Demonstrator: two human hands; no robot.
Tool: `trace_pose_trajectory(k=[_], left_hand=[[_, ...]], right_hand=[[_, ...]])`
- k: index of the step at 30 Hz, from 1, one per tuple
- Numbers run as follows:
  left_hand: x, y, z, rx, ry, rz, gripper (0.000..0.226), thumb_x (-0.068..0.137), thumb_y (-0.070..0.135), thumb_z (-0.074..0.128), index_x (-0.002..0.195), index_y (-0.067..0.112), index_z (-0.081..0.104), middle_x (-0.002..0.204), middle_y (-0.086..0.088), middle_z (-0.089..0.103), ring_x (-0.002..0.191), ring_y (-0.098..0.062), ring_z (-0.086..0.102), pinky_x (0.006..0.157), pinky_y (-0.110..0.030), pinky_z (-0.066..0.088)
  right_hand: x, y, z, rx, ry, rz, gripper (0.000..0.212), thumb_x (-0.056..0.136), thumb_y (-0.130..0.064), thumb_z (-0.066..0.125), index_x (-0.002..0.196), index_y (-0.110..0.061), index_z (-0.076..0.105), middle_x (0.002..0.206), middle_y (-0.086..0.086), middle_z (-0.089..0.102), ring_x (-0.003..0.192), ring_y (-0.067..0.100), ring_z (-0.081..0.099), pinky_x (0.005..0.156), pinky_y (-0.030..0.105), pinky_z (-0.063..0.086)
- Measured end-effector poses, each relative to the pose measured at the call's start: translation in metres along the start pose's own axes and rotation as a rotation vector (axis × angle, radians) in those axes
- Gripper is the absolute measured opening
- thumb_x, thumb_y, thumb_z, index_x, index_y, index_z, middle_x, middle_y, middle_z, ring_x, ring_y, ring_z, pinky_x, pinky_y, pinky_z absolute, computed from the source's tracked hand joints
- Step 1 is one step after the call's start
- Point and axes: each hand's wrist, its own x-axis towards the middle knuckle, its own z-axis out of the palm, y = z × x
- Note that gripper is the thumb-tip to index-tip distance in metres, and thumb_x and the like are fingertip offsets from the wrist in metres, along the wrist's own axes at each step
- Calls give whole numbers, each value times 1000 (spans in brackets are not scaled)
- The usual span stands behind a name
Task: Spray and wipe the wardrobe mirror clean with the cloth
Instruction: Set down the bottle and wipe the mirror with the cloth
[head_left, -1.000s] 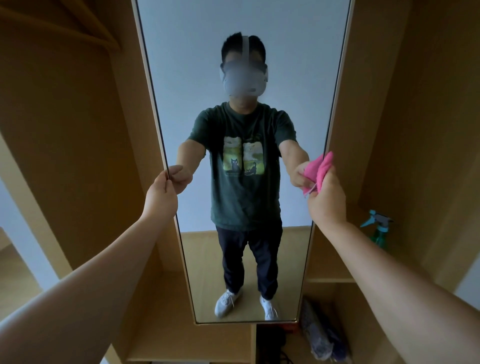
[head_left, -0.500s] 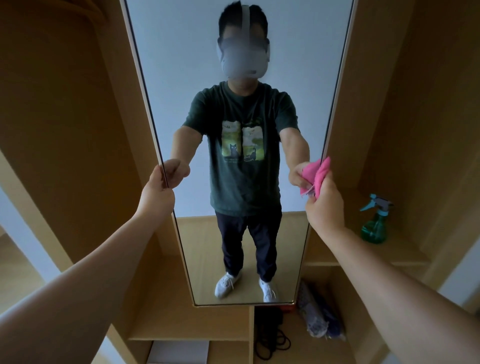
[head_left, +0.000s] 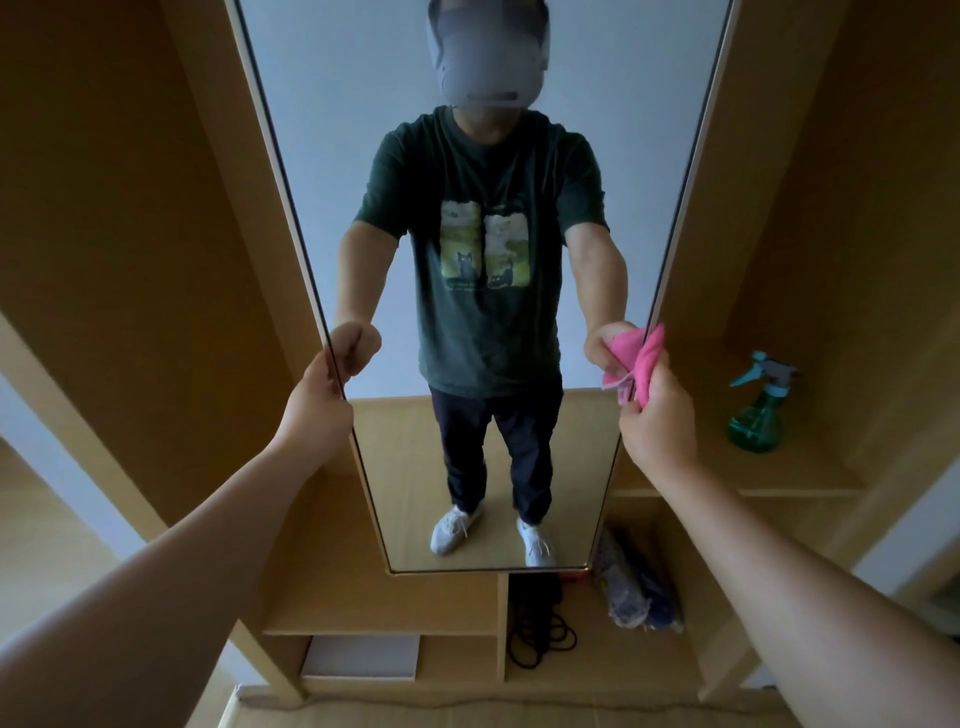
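Observation:
A tall narrow mirror (head_left: 405, 457) hangs in the middle of the wooden wardrobe and reflects a person standing. My left hand (head_left: 317, 410) grips the mirror's left edge, fingers curled round it. My right hand (head_left: 657, 415) holds a bunched pink cloth (head_left: 648, 361) against the mirror's right edge. A green spray bottle (head_left: 756, 415) with a blue trigger stands on the shelf to the right, apart from both hands.
Wooden wardrobe panels (head_left: 130, 234) flank the mirror. Below it, a lower shelf holds a black coiled cable (head_left: 540, 634) and a folded patterned bundle (head_left: 631, 597). A white box (head_left: 361, 657) sits in the bottom left compartment.
The view has tilted downward, showing more of the lower shelves. Both hands keep their hold on the mirror's edges, the cloth still at the right edge.

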Motion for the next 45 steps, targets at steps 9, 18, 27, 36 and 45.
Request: trace_pose_trajectory(k=[9,18,27,36,45], left_hand=[[-22,-20,18,-2,-28,-103,64,69,27,35,132,28,46,121,6,61,116,-13,57,98,-37,48],[-47,-18,29,38,-10,-220,53,88,0,39,137,20,44,119,1,59,104,-19,57,78,-33,48],[-68,-22,42,1,-31,-297,64,84,-13,38,140,17,43,116,5,53,100,-9,48,74,-25,43],[-69,-45,50,-9,-68,-325,75,84,-16,34,145,28,40,136,-6,55,121,-29,54,67,-21,46],[-77,-58,55,-89,-82,-282,84,81,-22,32,147,30,33,147,4,43,140,-15,34,92,-16,38]], right_hand=[[-18,12,12,41,-50,78,73,88,3,58,151,-12,25,122,12,62,111,27,61,89,24,44],[-36,24,25,52,-62,118,65,86,8,56,145,-7,34,116,15,64,108,30,62,88,26,44],[-55,44,41,37,-102,167,66,85,11,52,146,-8,33,115,13,64,108,27,62,94,38,51],[-75,61,55,18,-146,229,57,88,7,53,141,-6,38,108,18,64,105,32,62,92,40,51],[-86,70,63,8,-166,274,56,88,8,53,141,-7,39,108,18,64,103,32,63,88,39,52]])
